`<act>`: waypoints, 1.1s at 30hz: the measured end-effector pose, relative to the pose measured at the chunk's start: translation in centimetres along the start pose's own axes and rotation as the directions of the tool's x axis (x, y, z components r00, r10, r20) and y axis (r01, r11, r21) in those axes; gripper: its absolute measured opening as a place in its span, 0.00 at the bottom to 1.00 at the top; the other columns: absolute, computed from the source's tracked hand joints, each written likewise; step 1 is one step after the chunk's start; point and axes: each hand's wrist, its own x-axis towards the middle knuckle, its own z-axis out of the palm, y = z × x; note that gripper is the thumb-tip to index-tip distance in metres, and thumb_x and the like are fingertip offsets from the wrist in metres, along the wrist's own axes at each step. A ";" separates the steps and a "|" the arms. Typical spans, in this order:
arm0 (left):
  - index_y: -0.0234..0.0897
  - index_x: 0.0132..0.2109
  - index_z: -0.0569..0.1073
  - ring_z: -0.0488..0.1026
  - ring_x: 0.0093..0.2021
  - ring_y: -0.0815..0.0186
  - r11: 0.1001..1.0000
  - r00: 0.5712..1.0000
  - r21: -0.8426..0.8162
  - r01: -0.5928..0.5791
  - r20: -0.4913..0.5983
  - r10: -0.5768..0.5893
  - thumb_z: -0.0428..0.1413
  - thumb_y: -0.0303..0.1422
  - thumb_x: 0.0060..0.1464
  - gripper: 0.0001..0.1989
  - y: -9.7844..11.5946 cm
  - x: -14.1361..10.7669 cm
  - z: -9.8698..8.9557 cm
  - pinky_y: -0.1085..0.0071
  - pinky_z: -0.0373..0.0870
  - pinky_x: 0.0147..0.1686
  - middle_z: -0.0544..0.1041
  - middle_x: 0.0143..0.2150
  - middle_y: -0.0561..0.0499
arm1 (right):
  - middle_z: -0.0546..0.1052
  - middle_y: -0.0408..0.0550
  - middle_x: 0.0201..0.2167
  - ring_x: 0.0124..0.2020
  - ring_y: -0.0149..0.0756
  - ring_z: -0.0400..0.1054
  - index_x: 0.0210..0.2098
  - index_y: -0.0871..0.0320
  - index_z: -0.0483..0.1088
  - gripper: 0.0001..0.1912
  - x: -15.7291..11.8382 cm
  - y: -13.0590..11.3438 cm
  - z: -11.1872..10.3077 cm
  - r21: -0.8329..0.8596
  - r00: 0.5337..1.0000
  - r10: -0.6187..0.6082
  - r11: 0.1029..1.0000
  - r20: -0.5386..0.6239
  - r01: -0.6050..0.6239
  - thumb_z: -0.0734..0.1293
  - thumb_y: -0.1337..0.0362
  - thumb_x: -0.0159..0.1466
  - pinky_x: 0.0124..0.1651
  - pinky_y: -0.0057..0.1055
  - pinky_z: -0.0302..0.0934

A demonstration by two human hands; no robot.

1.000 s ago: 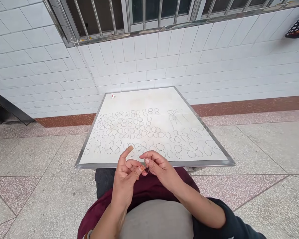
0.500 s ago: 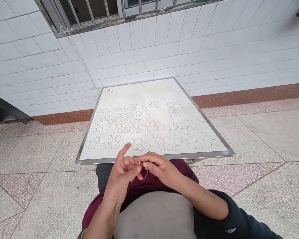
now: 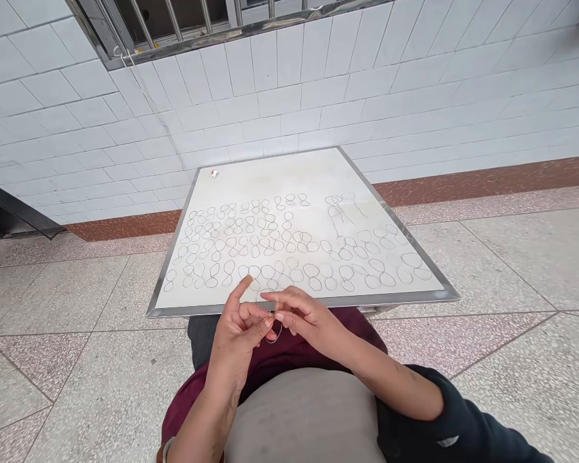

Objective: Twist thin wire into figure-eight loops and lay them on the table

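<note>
A white square board with a bright metal frame [image 3: 395, 298] sits in front of the seated person, its far edge close to a wall of glossy white rectangular tiles [image 3: 280, 96]. A band of reddish-brown tile [image 3: 487, 180] runs along the foot of the wall, and a speckled terrazzo floor [image 3: 502, 360] spreads beneath the board. One barred window with a metal frame [image 3: 241, 16] sits above. The board carries many dozens of thin dark wire loops [image 3: 270, 247], too many to count exactly, most pinched into figure-eights and laid out in loose rows. One looser bunch of wire shapes [image 3: 340, 209] lies toward the far right, and one tiny red-and-white object [image 3: 214, 173] lies near the far left corner. Two hands are in view, held over the person's lap just past the board's near edge. The left hand [image 3: 236, 328] has its forefinger raised and its thumb bent inward, and the right hand [image 3: 309, 318] has its fingertips pressed together against it. Between them they pinch one thin wire loop [image 3: 273, 342], which hangs below the fingers, off the board. A maroon garment [image 3: 289, 357], a grey cloth [image 3: 303, 418], and one dark sleeve [image 3: 439, 411] show below.
</note>
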 end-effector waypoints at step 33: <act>0.41 0.63 0.62 0.74 0.26 0.69 0.994 0.998 0.105 0.027 -0.059 -0.020 0.64 0.33 0.49 0.36 -1.0 -0.1 0.5 0.76 0.62 0.25 0.77 0.31 0.54 | 0.69 0.40 0.28 0.28 0.28 0.61 0.33 0.56 0.68 0.08 0.8 0.9 0.7 0.180 0.982 0.151 0.975 -0.110 -0.129 0.68 0.58 0.61 0.29 0.26 0.57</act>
